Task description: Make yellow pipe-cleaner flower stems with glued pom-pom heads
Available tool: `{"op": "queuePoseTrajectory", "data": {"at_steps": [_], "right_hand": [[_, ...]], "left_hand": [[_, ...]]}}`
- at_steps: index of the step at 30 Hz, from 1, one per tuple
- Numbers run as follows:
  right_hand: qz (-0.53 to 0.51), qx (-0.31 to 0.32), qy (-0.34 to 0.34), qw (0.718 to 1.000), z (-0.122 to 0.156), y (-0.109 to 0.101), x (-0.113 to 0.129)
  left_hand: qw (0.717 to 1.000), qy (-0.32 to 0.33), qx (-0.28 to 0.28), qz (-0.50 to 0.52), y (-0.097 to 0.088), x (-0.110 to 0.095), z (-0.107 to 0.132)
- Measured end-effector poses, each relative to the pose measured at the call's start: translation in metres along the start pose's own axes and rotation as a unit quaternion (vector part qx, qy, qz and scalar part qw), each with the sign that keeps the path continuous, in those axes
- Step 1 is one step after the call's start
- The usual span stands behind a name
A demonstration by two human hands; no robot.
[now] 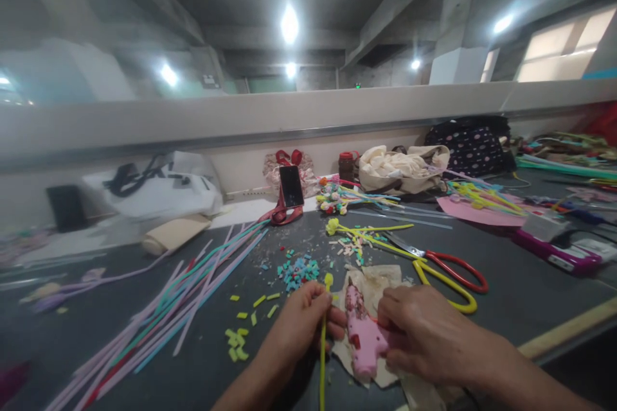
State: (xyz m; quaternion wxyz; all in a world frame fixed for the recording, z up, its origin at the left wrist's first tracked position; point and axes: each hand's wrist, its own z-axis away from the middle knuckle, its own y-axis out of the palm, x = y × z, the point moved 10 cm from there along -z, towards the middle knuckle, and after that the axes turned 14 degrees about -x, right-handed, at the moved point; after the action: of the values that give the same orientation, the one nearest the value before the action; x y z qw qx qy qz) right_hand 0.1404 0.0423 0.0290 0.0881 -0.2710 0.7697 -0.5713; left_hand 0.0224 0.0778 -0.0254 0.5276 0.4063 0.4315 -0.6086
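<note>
My left hand (308, 314) is closed, pinching a yellow pipe cleaner stem (322, 359) between thumb and fingers. The stem stands roughly upright in the view, with a small yellow bud (328, 279) at its top. Just to the right, a pink hot glue gun (364, 340) lies on a stained, crumpled sheet (385, 277), its nozzle pointing away from me. My right hand (424, 327) is closed around the gun's handle, and some of its fingers are hidden. Beyond the left hand sits a pile of small blue pieces (299, 273). Short yellow pieces (237, 341) are scattered to its left.
Scissors (443, 263) with red and yellow handles lie beyond my right hand. Long coloured pipe cleaners (164, 314) spread across the left side. A phone (291, 186) leans upright at the back, near a bunch of small flowers (337, 196) and a cloth bag (402, 170).
</note>
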Motion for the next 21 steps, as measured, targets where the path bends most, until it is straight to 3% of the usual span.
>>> {"op": "queuePoseTrajectory", "data": {"at_steps": [3, 6, 8, 11, 16, 19, 21], "right_hand": [[-0.026, -0.010, 0.013, 1.000, -0.002, -0.004, -0.004], [-0.126, -0.019, 0.081, 0.989, -0.005, -0.008, -0.025], [-0.262, -0.017, 0.154, 0.953, -0.005, -0.008, -0.044], [-0.440, -0.026, 0.237, 0.866, -0.005, -0.009, -0.070], [-0.540, -0.103, 0.279, 0.788, -0.005, -0.021, -0.100], [-0.592, -0.154, 0.293, 0.735, -0.003, -0.024, -0.107], [-0.610, -0.175, 0.294, 0.715, -0.003, -0.025, -0.106]], "left_hand": [[1.000, 0.005, -0.005, -0.019, 0.000, 0.004, -0.003], [1.000, -0.004, -0.001, -0.010, 0.000, 0.008, -0.006], [1.000, -0.014, 0.001, -0.004, 0.000, 0.010, -0.007], [1.000, -0.020, 0.002, -0.004, 0.000, 0.011, -0.008], [1.000, -0.023, -0.002, -0.017, -0.001, 0.011, -0.009], [1.000, -0.026, 0.010, -0.010, 0.001, 0.010, -0.007], [1.000, -0.012, 0.009, 0.015, 0.000, 0.005, -0.005]]}}
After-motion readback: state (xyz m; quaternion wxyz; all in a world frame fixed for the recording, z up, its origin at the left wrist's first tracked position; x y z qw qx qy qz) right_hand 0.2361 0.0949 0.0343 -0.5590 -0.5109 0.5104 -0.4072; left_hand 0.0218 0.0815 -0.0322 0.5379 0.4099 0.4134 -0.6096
